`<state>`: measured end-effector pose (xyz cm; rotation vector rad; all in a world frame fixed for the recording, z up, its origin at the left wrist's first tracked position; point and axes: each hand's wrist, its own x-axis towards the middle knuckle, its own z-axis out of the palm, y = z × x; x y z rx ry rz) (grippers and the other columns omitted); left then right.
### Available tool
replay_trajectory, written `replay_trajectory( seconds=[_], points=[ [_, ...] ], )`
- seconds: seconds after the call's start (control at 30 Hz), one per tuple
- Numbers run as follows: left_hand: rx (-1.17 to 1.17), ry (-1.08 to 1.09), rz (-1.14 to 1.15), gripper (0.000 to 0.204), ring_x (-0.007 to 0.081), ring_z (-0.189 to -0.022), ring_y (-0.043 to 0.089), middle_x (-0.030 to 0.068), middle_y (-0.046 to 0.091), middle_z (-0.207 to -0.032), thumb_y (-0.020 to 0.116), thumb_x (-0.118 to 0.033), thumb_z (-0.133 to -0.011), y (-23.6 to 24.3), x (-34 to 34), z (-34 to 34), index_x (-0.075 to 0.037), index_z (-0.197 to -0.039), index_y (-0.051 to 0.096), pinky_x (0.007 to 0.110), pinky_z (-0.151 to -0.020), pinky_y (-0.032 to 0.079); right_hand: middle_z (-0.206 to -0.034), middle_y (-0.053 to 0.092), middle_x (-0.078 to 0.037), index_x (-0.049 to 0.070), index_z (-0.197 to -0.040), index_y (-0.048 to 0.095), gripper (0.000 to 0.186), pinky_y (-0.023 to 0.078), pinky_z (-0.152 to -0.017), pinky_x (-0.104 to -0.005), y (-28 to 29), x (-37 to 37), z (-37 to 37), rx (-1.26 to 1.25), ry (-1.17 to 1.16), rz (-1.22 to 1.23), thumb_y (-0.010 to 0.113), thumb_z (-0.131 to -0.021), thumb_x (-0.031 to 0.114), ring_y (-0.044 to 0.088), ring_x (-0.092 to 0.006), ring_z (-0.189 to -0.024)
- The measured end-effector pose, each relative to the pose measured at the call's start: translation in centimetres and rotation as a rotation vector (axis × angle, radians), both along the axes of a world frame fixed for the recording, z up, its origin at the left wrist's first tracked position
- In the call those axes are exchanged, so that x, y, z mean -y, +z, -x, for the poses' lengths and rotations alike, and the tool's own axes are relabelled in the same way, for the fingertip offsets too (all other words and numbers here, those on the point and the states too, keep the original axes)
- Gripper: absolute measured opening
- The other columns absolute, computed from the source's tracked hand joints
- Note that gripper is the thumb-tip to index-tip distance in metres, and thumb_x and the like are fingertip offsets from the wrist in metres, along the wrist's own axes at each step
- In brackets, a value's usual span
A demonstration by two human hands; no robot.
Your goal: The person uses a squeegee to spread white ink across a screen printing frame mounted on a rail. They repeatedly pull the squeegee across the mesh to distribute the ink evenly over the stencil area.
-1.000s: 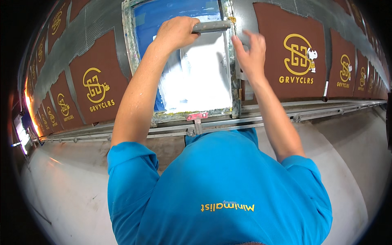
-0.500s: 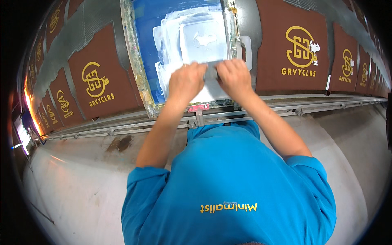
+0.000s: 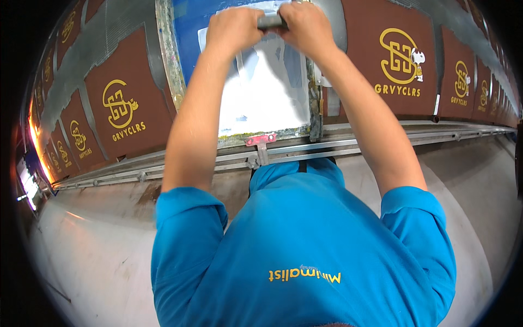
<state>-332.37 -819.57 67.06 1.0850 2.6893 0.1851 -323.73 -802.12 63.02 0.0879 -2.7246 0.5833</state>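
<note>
Near the top edge, my left hand (image 3: 233,31) and my right hand (image 3: 306,27) are closed side by side on a dark grey squeegee (image 3: 269,22). Only the squeegee's middle shows between them; its blade is hidden. Beneath my hands lies a printing screen, its frame (image 3: 171,60) crusted with dried ink. White ink (image 3: 256,103) coats much of the mesh, and blue mesh (image 3: 188,41) shows at the upper left. At the screen's near edge a pinkish-red bracket (image 3: 260,140) meets the metal rail.
Brown fabric panels (image 3: 122,68) with yellow printed designs lie along the table on both sides of the screen. To the right, one panel (image 3: 357,54) also carries a white cartoon figure. A metal rail (image 3: 338,145) runs along the table's near edge. Bright orange light glows at far left.
Both hands have moved away from me with the squeegee, from the middle of the screen toward its far part. White ink now covers the near part of the mesh, and my arms are straighter.
</note>
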Motion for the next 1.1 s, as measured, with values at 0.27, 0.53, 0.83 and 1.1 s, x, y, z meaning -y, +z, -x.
replay_trajectory(
  seconds=[0.27,0.53,0.83,1.1],
  points=[
    [0.039,0.007,-0.201,0.046,0.0268,-0.103,0.072,0.0008,0.075,-0.115,0.078,-0.004,-0.074,-1.6,7.3,-16.3,-0.016,-0.119,0.076,0.041,-0.082,0.061,-0.093,0.063,-0.009,0.007,-0.096,0.065,0.028,0.048,-0.083,-0.0442,0.1,6.7,-16.6,0.006,0.015,0.169,0.082,-0.077,0.016,0.064,-0.0321,-0.093],
    [0.125,-0.104,-0.208,0.078,0.0303,-0.133,0.063,0.0053,0.066,-0.147,0.073,0.001,-0.074,-2.1,11.1,-22.0,-0.019,-0.148,0.063,0.043,-0.109,0.055,-0.113,0.069,-0.019,0.003,-0.123,0.071,0.041,0.051,-0.095,-0.0472,-1.4,-0.7,-11.7,-0.005,-0.564,0.550,0.074,-0.097,0.034,0.066,-0.0375,-0.105],
    [0.306,-0.204,-0.002,0.048,0.0349,-0.093,0.075,0.0155,0.078,-0.101,0.071,-0.011,-0.084,3.8,3.8,-5.6,-0.019,-0.131,0.074,0.046,-0.083,0.059,-0.108,0.079,-0.017,0.015,-0.118,0.078,0.037,0.055,-0.094,-0.0452,-4.4,-0.4,-8.4,0.290,-0.799,0.878,0.070,-0.094,0.043,0.074,-0.0363,-0.104],
    [0.039,-0.069,-0.305,0.059,0.0333,-0.120,0.069,0.0090,0.073,-0.133,0.068,-0.004,-0.082,-0.3,4.6,-6.1,-0.021,-0.138,0.070,0.044,-0.103,0.057,-0.109,0.079,-0.019,0.014,-0.119,0.077,0.040,0.055,-0.094,-0.0460,-2.5,-0.1,-8.7,0.269,-0.774,0.915,0.070,-0.094,0.045,0.074,-0.0371,-0.104]
  ],
)
